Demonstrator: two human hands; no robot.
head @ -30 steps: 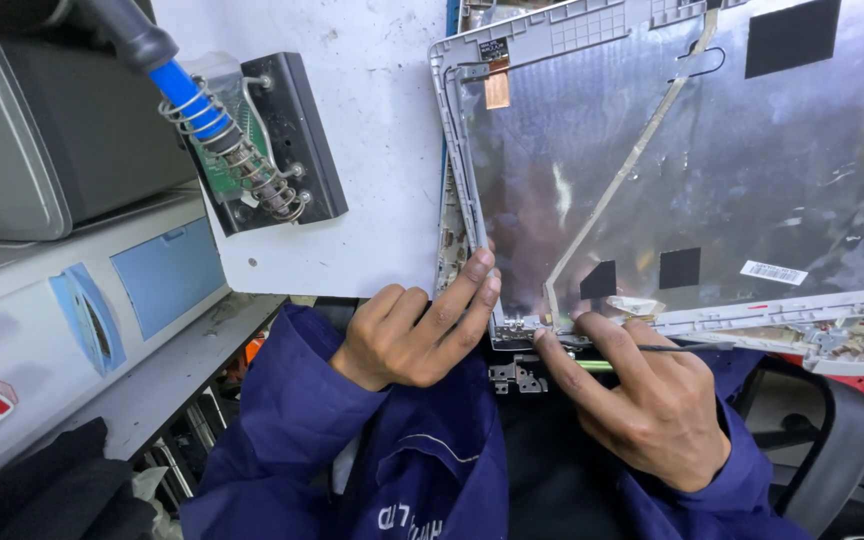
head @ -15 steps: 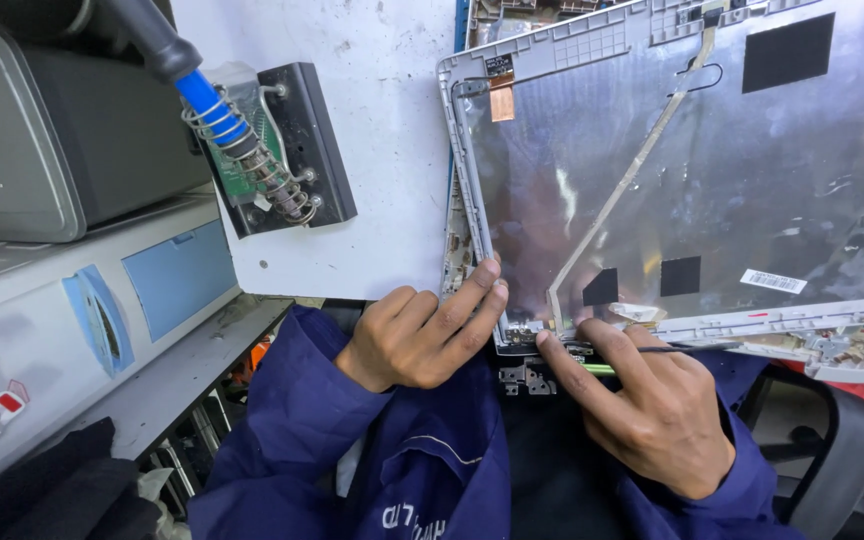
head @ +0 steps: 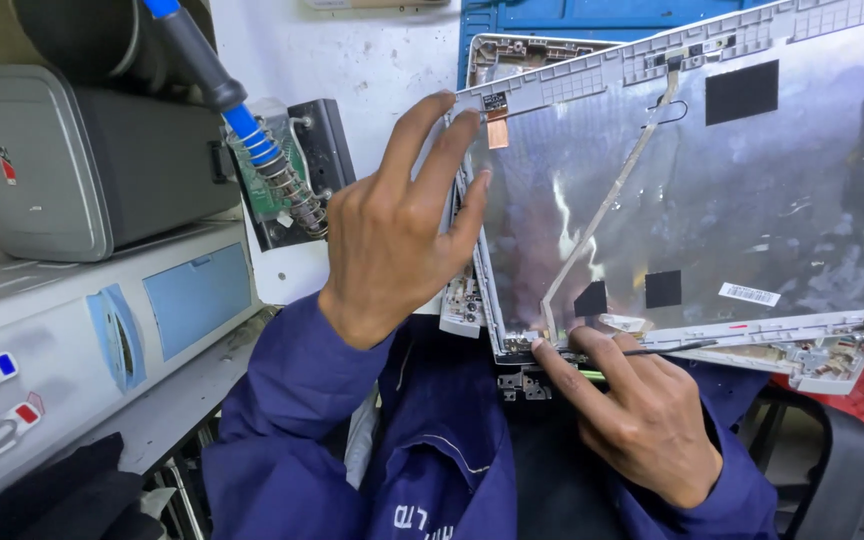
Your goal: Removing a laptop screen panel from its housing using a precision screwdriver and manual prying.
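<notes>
My left hand (head: 392, 215) lies spread against the left edge of the lid (head: 692, 190), a silvery laptop back cover with a pale frame, which sits tilted in front of me over the white counter (head: 352, 60). The fingers (head: 442, 130) reach up to the lid's top left corner, the fingertips curling over the frame there; the grip is loose and mostly open, pressing the edge rather than closed round it.

My right hand (head: 642, 420) is at the lid's lower edge, near the left hinge (head: 517, 345). Its grip is pinched on a thin dark tool (head: 682, 347), which lies along the bottom frame and points right. The forefinger rests just beside the foot of a flat cable (head: 612, 200) that runs diagonally up the foil to the top frame. Two small black pads (head: 627, 293) sit on the foil just above that hand, and a larger black patch (head: 742, 92) lies near the top.

To the left, well apart from the lid, a soldering iron (head: 202, 65) with a blue collar rests in its coiled stand (head: 292, 195). Grey machines (head: 82, 170) stand further left. My blue sleeves (head: 292, 420) fill the bottom of the view.
</notes>
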